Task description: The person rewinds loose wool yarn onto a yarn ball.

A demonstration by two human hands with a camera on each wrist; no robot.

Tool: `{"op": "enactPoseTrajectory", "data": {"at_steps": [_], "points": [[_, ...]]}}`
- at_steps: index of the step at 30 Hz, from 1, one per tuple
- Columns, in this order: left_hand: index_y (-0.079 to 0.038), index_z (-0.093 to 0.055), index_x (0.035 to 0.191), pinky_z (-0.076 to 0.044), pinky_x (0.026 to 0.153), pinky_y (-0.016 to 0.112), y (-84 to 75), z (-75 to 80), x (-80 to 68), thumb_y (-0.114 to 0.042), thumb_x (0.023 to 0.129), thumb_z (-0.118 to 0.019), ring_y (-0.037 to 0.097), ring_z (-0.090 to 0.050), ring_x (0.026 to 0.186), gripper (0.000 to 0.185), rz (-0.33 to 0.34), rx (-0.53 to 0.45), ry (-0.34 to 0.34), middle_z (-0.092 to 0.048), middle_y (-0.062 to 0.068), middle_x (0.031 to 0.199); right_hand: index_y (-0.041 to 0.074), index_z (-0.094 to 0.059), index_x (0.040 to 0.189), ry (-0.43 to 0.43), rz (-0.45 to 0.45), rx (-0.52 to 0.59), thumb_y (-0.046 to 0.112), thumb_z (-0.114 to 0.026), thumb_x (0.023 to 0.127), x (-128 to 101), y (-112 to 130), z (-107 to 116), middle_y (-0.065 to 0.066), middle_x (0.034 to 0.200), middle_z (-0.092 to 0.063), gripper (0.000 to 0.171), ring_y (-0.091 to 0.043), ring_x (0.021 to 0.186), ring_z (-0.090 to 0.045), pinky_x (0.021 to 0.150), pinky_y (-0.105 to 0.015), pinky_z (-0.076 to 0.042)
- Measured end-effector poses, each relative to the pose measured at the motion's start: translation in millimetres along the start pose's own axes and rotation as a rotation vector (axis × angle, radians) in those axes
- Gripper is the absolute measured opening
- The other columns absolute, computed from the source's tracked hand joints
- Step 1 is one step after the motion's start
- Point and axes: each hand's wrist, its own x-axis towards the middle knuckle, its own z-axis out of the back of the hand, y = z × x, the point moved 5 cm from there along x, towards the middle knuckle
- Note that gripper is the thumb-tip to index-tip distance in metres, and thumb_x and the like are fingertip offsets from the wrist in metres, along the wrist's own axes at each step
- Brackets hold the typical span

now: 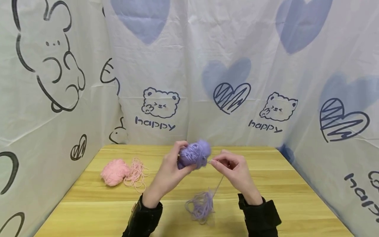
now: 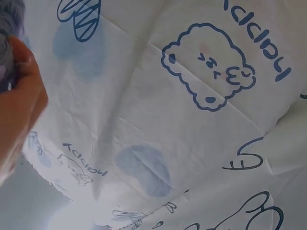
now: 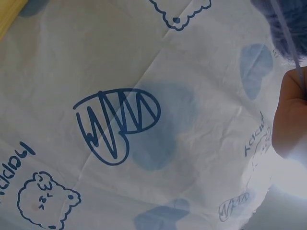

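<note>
Raised over the table, a purple ball of yarn (image 1: 193, 154) is gripped by my left hand (image 1: 170, 174), thumb below and fingers behind it. My right hand (image 1: 235, 169) pinches a purple strand close to the ball's right side. From that hand the strand (image 1: 219, 185) runs down to a loose purple tangle (image 1: 200, 207) on the table. In the left wrist view, part of the ball (image 2: 7, 48) shows at the edge beside the hand (image 2: 24, 96). The right wrist view catches the ball (image 3: 288, 28) above my right hand (image 3: 290, 115).
A pink ball of yarn (image 1: 114, 172) lies at the left of the wooden table (image 1: 266, 184), with loose pink strands (image 1: 137, 174) beside it. White curtains (image 1: 195, 65) printed with hearts and bears stand behind and on both sides.
</note>
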Motion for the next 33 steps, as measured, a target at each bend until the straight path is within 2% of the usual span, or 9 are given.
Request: {"op": "enactPoseTrajectory", "data": {"at_steps": [4, 7, 14, 19, 23, 26, 30, 33], "points": [[-0.021, -0.040, 0.135, -0.056, 0.089, 0.034, -2.7, -5.1, -1.3, 0.000, 0.075, -0.076, 0.024, -0.063, 0.108, 0.073, -0.015, 0.027, 0.133, -0.060, 0.012, 0.126, 0.003, -0.068, 0.091, -0.031, -0.007, -0.013, -0.010, -0.062, 0.086, 1.2, -0.5, 4.2, 0.000, 0.066, -0.038, 0.016, -0.012, 0.056, -0.034, 0.046, -0.030, -0.026], [-0.021, -0.039, 0.141, -0.054, 0.091, 0.033, -5.5, -7.3, -3.3, 0.000, 0.075, -0.075, 0.023, -0.062, 0.109, 0.078, -0.028, 0.027, 0.213, -0.059, 0.010, 0.130, 0.006, -0.067, 0.090, -0.047, -0.002, -0.005, -0.010, -0.062, 0.085, 1.6, -1.2, 5.6, -0.001, 0.067, -0.038, 0.017, -0.013, 0.056, -0.035, 0.045, -0.030, -0.026], [-0.014, -0.050, 0.134, -0.052, 0.095, 0.030, -8.7, -11.7, -8.9, 0.001, 0.076, -0.074, 0.020, -0.061, 0.111, 0.065, -0.056, -0.009, 0.377, -0.062, 0.007, 0.126, 0.006, -0.066, 0.086, -0.071, 0.020, 0.050, -0.013, -0.066, 0.081, 1.2, -0.6, 5.8, -0.001, 0.067, -0.038, 0.020, -0.014, 0.056, -0.033, 0.044, -0.030, -0.024], [-0.011, -0.052, 0.129, -0.053, 0.095, 0.028, -9.2, -13.1, -11.4, 0.002, 0.076, -0.074, 0.016, -0.062, 0.108, 0.059, -0.118, -0.068, 0.452, -0.063, 0.007, 0.121, 0.005, -0.066, 0.085, -0.064, -0.002, 0.106, -0.012, -0.067, 0.080, 0.3, -3.6, 4.8, -0.002, 0.068, -0.040, 0.018, -0.016, 0.057, -0.034, 0.046, -0.030, -0.025], [-0.013, -0.052, 0.129, -0.053, 0.095, 0.030, -9.7, -12.6, -13.3, 0.003, 0.076, -0.073, 0.015, -0.061, 0.108, 0.059, -0.140, -0.168, 0.487, -0.062, 0.007, 0.121, 0.006, -0.067, 0.086, -0.047, -0.069, 0.170, -0.006, -0.067, 0.084, 0.3, -8.8, 3.1, 0.001, 0.069, -0.043, 0.013, -0.012, 0.058, -0.035, 0.049, -0.027, -0.028], [-0.008, -0.051, 0.129, -0.054, 0.094, 0.033, -10.0, -10.6, -13.5, 0.006, 0.075, -0.070, 0.014, -0.059, 0.109, 0.059, -0.123, -0.295, 0.489, -0.059, 0.013, 0.122, 0.011, -0.069, 0.086, -0.033, -0.149, 0.246, -0.003, -0.065, 0.086, 0.9, -16.1, -1.4, 0.007, 0.072, -0.055, 0.014, -0.005, 0.061, -0.045, 0.051, -0.019, -0.037], [0.001, -0.047, 0.128, -0.058, 0.084, 0.036, -10.8, -4.4, -11.3, 0.010, 0.075, -0.068, 0.013, -0.058, 0.105, 0.057, -0.121, -0.441, 0.425, -0.055, 0.024, 0.118, 0.021, -0.071, 0.088, -0.025, -0.261, 0.316, -0.004, -0.062, 0.087, 1.2, -28.0, -11.1, 0.010, 0.082, -0.067, 0.026, -0.003, 0.071, -0.058, 0.060, -0.017, -0.050], [0.002, -0.043, 0.128, -0.059, 0.079, 0.036, -10.9, 1.1, -8.4, 0.010, 0.078, -0.066, 0.015, -0.059, 0.101, 0.056, -0.101, -0.503, 0.353, -0.053, 0.024, 0.115, 0.025, -0.072, 0.090, -0.027, -0.304, 0.320, -0.004, -0.061, 0.087, 1.1, -34.8, -17.3, 0.012, 0.083, -0.067, 0.031, -0.002, 0.075, -0.059, 0.064, -0.018, -0.051]]}}
